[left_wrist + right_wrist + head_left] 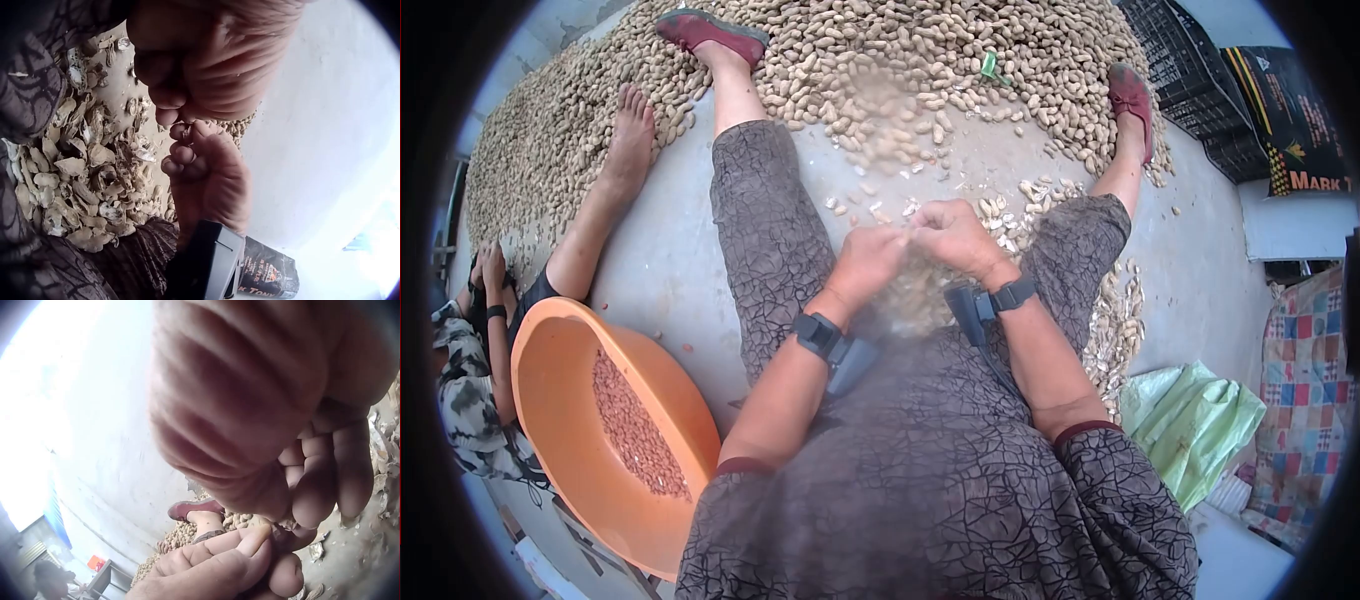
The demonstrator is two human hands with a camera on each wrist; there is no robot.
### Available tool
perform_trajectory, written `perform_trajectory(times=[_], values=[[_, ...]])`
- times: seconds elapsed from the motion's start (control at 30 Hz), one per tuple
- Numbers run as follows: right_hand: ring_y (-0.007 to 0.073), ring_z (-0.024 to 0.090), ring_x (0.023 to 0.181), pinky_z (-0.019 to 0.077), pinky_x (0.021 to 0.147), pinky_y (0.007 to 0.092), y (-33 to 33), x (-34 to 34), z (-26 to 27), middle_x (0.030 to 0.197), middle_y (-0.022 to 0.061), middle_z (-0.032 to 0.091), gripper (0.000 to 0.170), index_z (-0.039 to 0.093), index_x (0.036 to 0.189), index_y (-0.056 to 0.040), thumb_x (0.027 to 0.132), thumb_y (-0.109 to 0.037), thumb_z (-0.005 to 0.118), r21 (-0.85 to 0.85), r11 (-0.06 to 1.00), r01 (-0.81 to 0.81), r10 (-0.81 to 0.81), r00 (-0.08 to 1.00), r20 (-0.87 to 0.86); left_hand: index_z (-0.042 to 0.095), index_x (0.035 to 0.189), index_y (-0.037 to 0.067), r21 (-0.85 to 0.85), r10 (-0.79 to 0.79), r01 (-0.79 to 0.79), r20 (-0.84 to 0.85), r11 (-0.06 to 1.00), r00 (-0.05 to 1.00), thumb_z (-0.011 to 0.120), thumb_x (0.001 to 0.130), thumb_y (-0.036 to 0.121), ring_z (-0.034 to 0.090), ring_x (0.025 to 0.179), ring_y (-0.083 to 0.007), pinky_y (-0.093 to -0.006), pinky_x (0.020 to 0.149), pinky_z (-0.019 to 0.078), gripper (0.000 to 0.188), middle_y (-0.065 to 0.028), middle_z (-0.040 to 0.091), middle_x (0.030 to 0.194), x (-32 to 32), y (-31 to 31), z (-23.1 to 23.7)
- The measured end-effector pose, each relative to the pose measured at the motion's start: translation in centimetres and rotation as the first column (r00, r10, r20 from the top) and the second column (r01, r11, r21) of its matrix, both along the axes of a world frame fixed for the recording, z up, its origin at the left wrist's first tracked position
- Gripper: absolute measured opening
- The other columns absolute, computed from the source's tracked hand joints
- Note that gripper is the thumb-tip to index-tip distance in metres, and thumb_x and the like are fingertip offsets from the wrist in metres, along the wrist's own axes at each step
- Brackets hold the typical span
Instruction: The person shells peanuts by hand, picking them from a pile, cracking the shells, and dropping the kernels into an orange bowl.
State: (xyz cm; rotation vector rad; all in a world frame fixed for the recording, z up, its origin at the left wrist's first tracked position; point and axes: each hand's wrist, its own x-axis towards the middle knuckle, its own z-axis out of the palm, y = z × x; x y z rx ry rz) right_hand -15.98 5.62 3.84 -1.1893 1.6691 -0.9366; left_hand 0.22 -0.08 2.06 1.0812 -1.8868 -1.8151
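Both hands meet fingertip to fingertip over the lap, between the spread legs. My left hand [868,262] has its fingers curled in and its thumb against the forefinger. My right hand [962,238] pinches from the other side, its fingers bent too. Between the fingertips a small pale bit of peanut [185,132] shows in the left wrist view; most of it is hidden by the fingers. Below the hands lies a heap of broken peanut shells [84,169].
A large pile of unshelled peanuts [960,45] spreads ahead. At left stands an orange basin [560,400] with shelled red peanuts [635,425], near another person's bare foot [632,135]. To the right are a black crate [1190,80], a printed black sack [1290,120] and a green sack [1190,425].
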Motion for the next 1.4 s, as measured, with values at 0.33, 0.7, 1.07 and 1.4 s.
perform_trajectory(times=[0.33, 0.7, 1.07, 1.4], values=[[0.0099, 0.054, 0.059, 0.0442, 0.054, 0.0256, 0.1, 0.1, 0.0, 0.066, 0.0049, 0.061, 0.011, 0.064, 0.076, 0.0006, 0.073, -0.008, 0.059, 0.026, 0.999, -0.022, 0.021, 1.0, 0.021, 0.064, 0.088, -0.001, -0.343, -0.079, 0.111, 0.105, 0.933, 0.991, 0.052, 0.086, 0.016, 0.057, 0.061, -0.0133, -0.0297, 0.061, 0.0473, 0.021, -0.0093, 0.061, 0.065, 0.0, -0.1, 0.3], [0.0253, 0.058, 0.054, 0.0458, 0.053, 0.0358, -0.7, 2.6, -0.2, 0.061, 0.019, 0.059, 0.013, 0.06, 0.068, 0.0017, 0.069, -0.01, 0.054, -0.107, 0.974, 0.201, -0.218, 0.957, -0.193, 0.054, 0.07, -0.002, -0.671, -0.011, 0.077, 0.102, 0.737, 0.995, 0.049, 0.076, 0.008, 0.058, 0.061, -0.0348, -0.0423, 0.058, 0.0465, 0.013, -0.0204, 0.053, 0.062, -0.5, 0.8, 1.2], [0.0102, 0.051, 0.057, 0.0427, 0.051, 0.0258, 0.2, 0.9, 0.9, 0.066, 0.0053, 0.052, 0.01, 0.054, 0.067, 0.0016, 0.075, -0.004, 0.054, 0.098, 0.987, 0.126, -0.16, 0.783, 0.6, 0.059, 0.079, 0.004, -0.213, -0.136, 0.092, -0.202, 0.973, 0.97, 0.048, 0.088, 0.013, 0.036, 0.048, -0.0029, -0.0166, 0.043, 0.0301, 0.017, 0.0059, 0.044, 0.062, -0.2, -0.5, -1.3], [0.0119, 0.051, 0.055, 0.0414, 0.049, 0.027, 0.3, 0.2, -0.3, 0.066, 0.0059, 0.054, 0.008, 0.056, 0.069, 0.0005, 0.075, -0.004, 0.052, 0.148, 0.975, 0.167, -0.223, 0.75, 0.623, 0.06, 0.083, 0.004, 0.635, 0.339, -0.154, -0.181, 0.757, 0.923, 0.052, 0.093, 0.019, 0.038, 0.049, -0.0032, -0.0156, 0.044, 0.0311, 0.019, 0.0041, 0.051, 0.066, -0.1, -0.1, -0.1]])
